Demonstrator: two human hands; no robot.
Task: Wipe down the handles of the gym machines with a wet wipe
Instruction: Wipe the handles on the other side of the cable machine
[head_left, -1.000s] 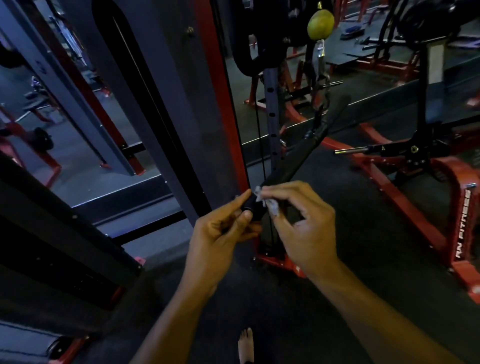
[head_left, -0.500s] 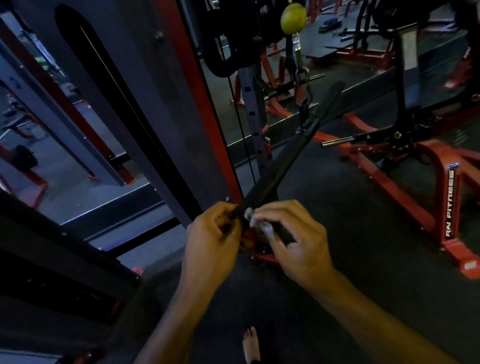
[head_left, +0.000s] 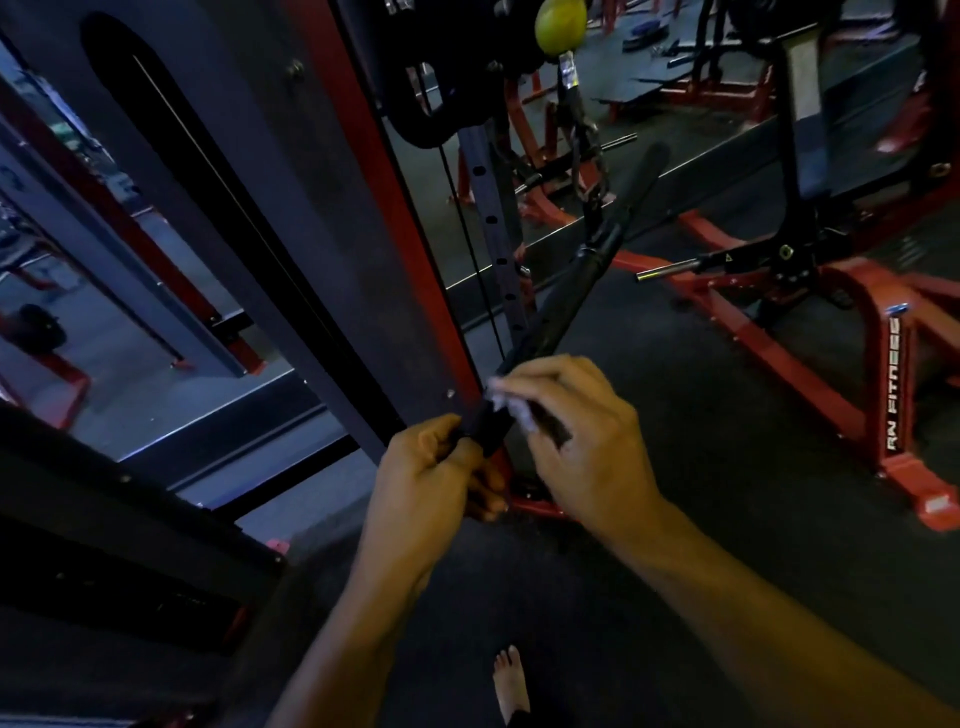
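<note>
Dim gym, seen from above and forward. Left hand (head_left: 423, 475) curled round the near end of a black cable bar handle (head_left: 558, 317), gripping it just below the wipe. Right hand (head_left: 582, 441) closed on a crumpled white wet wipe (head_left: 506, 405), pinching it against the handle just beyond the left hand's grip; thumb and fingers wrapped over the wipe, part of the wipe hidden under them. Handle slanting up and away to the right from the hands, its far end (head_left: 652, 161) free near the middle top of the view, its middle hooked to a metal carabiner and strap (head_left: 584, 171) hanging from above. Yellow-green ball stopper (head_left: 560, 23) on the cable at the top edge, above the strap. Red and grey upright of the cable machine (head_left: 374, 208) just left of the handle, running from the top edge down behind the hands. Perforated adjustment post (head_left: 493, 223) beside it, behind the handle. Red frame of another machine (head_left: 893, 395) at the right edge, white lettering on one leg, well apart from the hands. Chrome-tipped peg (head_left: 667, 270) sticking out from that machine toward the handle, not touching it. Dark rubber floor (head_left: 727, 519) underneath. Bare foot (head_left: 511, 686) at the bottom edge, between the two forearms.
</note>
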